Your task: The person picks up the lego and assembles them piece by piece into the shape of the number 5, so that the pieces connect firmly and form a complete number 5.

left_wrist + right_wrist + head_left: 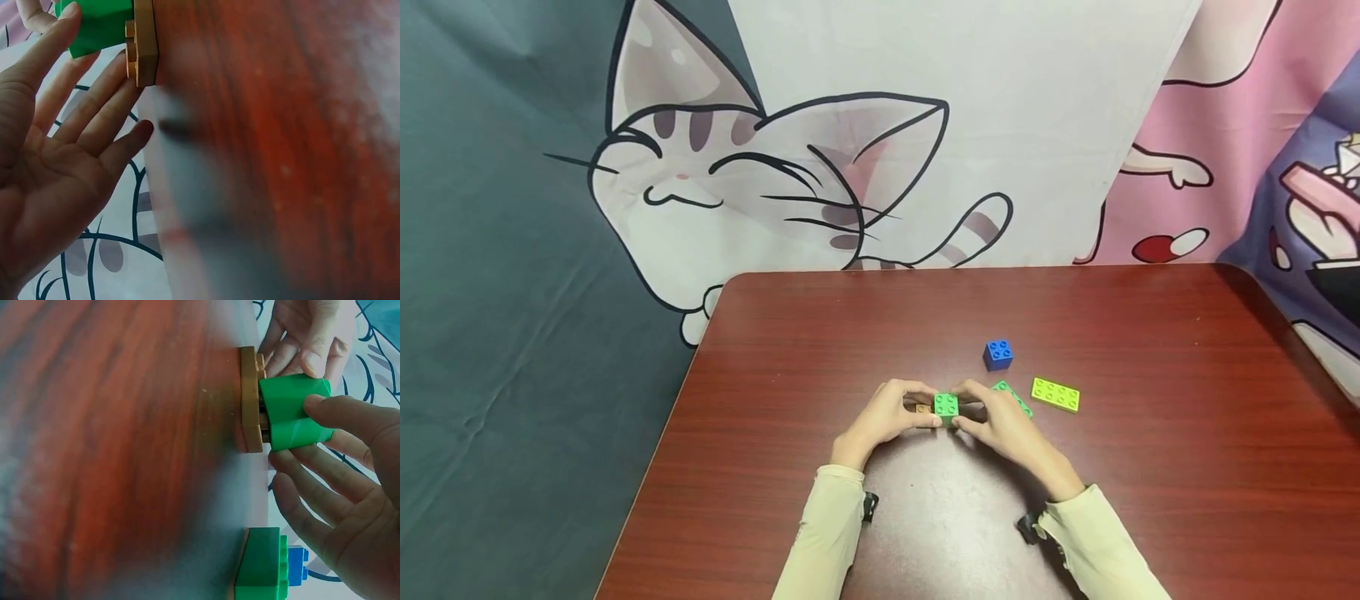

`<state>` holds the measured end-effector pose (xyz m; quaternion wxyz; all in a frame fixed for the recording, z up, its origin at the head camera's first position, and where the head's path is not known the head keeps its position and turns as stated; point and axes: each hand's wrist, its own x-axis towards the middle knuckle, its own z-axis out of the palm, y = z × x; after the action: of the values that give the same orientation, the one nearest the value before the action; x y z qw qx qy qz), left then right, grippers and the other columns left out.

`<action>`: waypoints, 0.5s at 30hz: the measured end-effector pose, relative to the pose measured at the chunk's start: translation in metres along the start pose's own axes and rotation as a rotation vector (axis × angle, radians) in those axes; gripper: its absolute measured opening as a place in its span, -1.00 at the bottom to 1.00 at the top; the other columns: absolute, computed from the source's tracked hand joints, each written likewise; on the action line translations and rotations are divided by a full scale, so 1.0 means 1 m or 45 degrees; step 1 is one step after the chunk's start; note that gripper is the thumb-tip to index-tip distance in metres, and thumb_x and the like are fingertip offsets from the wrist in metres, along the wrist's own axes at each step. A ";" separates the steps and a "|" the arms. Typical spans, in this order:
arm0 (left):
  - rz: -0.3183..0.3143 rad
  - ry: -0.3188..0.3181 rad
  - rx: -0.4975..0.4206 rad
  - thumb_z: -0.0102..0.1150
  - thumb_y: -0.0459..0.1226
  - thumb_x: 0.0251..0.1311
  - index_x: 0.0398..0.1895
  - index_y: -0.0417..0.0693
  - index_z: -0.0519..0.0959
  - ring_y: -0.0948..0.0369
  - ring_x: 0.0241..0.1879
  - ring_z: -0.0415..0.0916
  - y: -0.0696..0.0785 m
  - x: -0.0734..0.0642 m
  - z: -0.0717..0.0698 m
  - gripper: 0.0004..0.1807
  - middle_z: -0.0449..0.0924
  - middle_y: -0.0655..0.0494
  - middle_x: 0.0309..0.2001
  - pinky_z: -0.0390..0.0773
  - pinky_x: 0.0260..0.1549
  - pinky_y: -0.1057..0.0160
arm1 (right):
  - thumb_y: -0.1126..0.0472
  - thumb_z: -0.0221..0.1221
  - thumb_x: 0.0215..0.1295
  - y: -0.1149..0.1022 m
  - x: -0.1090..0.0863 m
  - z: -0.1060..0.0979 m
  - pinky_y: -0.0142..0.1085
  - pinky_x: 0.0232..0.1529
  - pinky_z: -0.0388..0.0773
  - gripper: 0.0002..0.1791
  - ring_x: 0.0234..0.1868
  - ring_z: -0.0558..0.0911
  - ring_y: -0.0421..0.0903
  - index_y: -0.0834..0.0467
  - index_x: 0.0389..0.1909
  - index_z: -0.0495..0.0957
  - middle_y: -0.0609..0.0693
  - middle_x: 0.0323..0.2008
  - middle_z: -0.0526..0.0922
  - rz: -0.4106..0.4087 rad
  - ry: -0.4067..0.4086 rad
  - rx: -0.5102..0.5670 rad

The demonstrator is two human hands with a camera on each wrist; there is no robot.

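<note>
In the head view, a green toy building brick [946,406] with four studs is between my two hands, near the middle of the table. My left hand [883,417] pinches its left side with thumb and fingers; my right hand [1003,421] pinches it from the right. Directly below lies a tan building plate [922,409], its left end showing beside the brick. The right wrist view shows the green brick's curved side [294,415] seated close over the studs of the tan plate [250,397], a narrow dark gap between them. My right thumb presses the brick's near face.
Beyond my right hand stands a blue four-stud brick [997,356]. A lime-green plate [1056,395] lies to the right, and another green piece [1015,398] is partly hidden by my right hand. The brown table [1150,350] ends at a cat-patterned cloth [850,183].
</note>
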<state>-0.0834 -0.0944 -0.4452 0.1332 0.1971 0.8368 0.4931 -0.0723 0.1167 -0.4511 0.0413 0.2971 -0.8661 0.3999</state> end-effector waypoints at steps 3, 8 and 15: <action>-0.006 0.007 0.038 0.42 -0.22 -0.07 -0.12 -0.10 0.65 0.15 -0.20 0.60 0.002 0.003 0.001 -0.62 0.67 0.11 -0.23 0.52 -0.16 0.28 | 0.39 0.37 -0.03 0.001 -0.001 -0.002 -0.14 -0.26 0.59 -0.64 -0.26 0.67 0.08 0.20 -0.17 0.52 0.09 -0.28 0.68 0.007 0.006 0.029; -0.036 0.027 0.140 0.43 -0.17 -0.08 -0.07 -0.06 0.65 0.24 -0.19 0.59 0.003 0.003 0.001 -0.57 0.67 0.13 -0.21 0.50 -0.18 0.30 | 0.38 0.37 -0.01 0.000 -0.003 -0.003 -0.14 -0.21 0.58 -0.63 -0.21 0.66 0.07 0.20 -0.15 0.51 0.09 -0.24 0.67 0.028 -0.004 0.029; -0.054 0.055 0.178 0.44 -0.14 -0.09 -0.07 -0.05 0.66 0.25 -0.17 0.58 0.003 0.001 0.000 -0.56 0.67 0.14 -0.21 0.50 -0.18 0.30 | 0.36 0.35 0.01 -0.001 -0.002 -0.002 -0.16 -0.19 0.57 -0.63 -0.19 0.65 0.08 0.19 -0.13 0.50 0.11 -0.21 0.66 0.044 -0.017 0.051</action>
<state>-0.0835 -0.0924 -0.4428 0.1113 0.1776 0.8759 0.4346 -0.0707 0.1188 -0.4499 0.0226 0.2855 -0.8632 0.4157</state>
